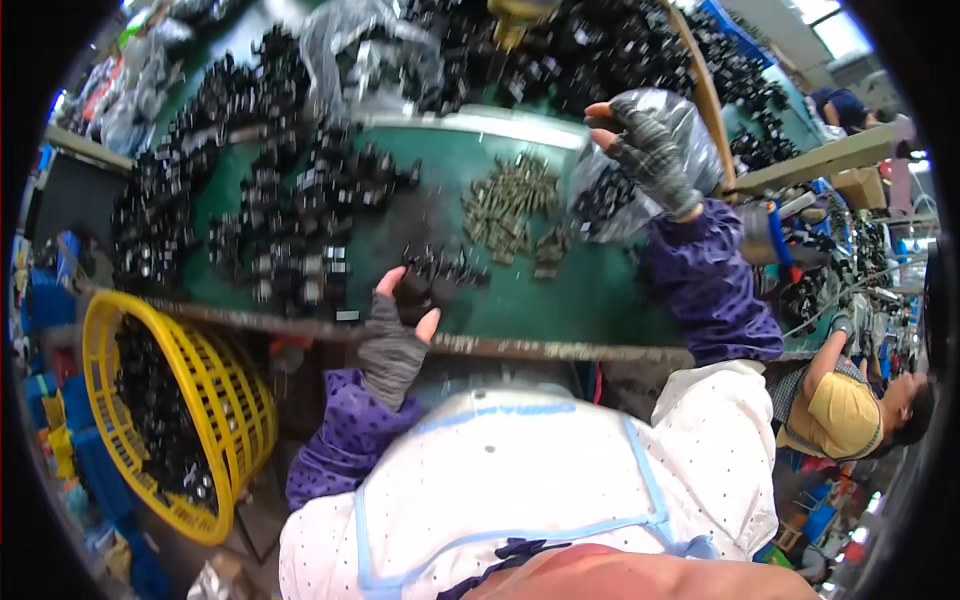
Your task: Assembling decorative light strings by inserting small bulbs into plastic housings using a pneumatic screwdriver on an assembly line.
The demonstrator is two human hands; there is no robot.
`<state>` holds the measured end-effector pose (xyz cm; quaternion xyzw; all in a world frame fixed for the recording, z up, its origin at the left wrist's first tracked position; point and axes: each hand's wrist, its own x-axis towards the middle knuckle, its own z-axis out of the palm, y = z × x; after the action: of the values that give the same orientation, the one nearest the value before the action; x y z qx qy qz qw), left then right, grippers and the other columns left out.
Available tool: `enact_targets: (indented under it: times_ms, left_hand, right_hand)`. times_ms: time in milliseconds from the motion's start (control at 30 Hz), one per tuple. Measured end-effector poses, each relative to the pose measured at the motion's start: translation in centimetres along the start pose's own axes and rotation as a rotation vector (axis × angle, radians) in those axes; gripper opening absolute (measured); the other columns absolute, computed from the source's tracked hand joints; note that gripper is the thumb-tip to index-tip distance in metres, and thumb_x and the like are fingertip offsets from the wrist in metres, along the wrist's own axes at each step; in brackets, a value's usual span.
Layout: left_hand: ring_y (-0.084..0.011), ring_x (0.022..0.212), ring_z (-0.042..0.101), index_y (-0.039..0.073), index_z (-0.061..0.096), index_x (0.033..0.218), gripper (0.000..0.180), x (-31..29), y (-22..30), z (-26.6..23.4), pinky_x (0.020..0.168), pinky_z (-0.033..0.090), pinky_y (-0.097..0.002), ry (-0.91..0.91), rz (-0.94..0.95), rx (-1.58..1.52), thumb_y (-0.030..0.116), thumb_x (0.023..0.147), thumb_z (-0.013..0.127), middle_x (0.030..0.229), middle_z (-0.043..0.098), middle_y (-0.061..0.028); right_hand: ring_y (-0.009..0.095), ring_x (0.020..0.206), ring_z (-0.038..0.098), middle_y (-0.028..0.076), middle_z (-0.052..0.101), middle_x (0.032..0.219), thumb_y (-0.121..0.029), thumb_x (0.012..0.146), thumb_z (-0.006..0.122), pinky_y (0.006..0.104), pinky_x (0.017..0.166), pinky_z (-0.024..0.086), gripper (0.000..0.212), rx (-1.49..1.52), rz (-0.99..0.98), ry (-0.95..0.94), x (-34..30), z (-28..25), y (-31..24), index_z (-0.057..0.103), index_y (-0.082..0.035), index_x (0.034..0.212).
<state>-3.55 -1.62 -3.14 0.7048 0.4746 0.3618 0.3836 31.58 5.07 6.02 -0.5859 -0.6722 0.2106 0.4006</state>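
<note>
My left hand (393,335), in a grey striped fingerless glove, is at the front edge of the green bench. Its thumb and forefinger curve around a small black part (414,293), whose exact kind I cannot make out. Just beyond lies a short row of small black parts (445,268). My right hand (650,150), gloved alike, is raised over a clear plastic bag (625,215) with black parts in it. Its fingers stretch leftward, apart, with nothing visible in them. Between the hands lies a pile of small brass-coloured metal pieces (510,205).
Heaps of black parts (320,190) cover the bench's left and far side. A yellow plastic basket (225,400) holding more black parts stands below its left edge. Wooden rails (830,160) border the right side. A co-worker in a yellow top (835,415) sits to the right.
</note>
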Motion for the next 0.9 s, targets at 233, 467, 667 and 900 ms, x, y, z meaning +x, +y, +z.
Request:
enact_targets:
  times_ms: [233,467,667,900]
  left_hand:
    - [-0.0276,0.09,0.053,0.011,0.053,0.108,0.049,2.0,5.3,-2.9,0.072,0.046,-0.0364,-0.043,0.455,0.535,0.02,0.064,0.072,0.099,0.054,-0.0095]
    - [-0.0296,0.103,0.046,0.013,0.045,0.117,0.071,4.1,3.9,0.3,0.084,0.042,-0.0407,-0.468,0.259,0.725,0.028,0.054,0.075,0.112,0.047,-0.0103]
    - [-0.031,0.097,0.049,0.013,0.046,0.116,0.068,3.1,2.7,0.5,0.081,0.044,-0.0416,-0.233,0.249,0.643,0.024,0.055,0.073,0.105,0.05,-0.0108]
    - [-0.0313,0.098,0.05,0.012,0.047,0.115,0.066,2.4,2.5,0.1,0.081,0.045,-0.0411,-0.156,0.229,0.616,0.021,0.055,0.073,0.108,0.05,-0.0122]
  right_hand:
    - [0.027,0.075,0.06,0.011,0.062,0.081,-0.013,0.077,0.06,0.0366,0.068,0.049,0.022,-0.365,-0.21,-0.3,-6.5,4.4,-0.1,0.061,-0.009,0.098]
    - [0.029,0.076,0.058,0.012,0.058,0.083,-0.027,0.079,0.056,0.04,0.066,0.047,0.022,-0.815,-0.026,-0.409,-5.7,11.5,-3.2,0.059,-0.007,0.084]
    - [0.03,0.084,0.056,0.012,0.057,0.091,-0.03,0.079,0.054,0.0429,0.071,0.045,0.025,-0.894,0.092,-0.52,-4.9,11.3,-3.5,0.058,-0.009,0.093]
    - [0.029,0.092,0.055,0.011,0.057,0.095,-0.026,0.08,0.052,0.0401,0.079,0.044,0.024,-0.946,-0.111,-0.443,-4.9,11.7,-3.2,0.057,-0.009,0.097]
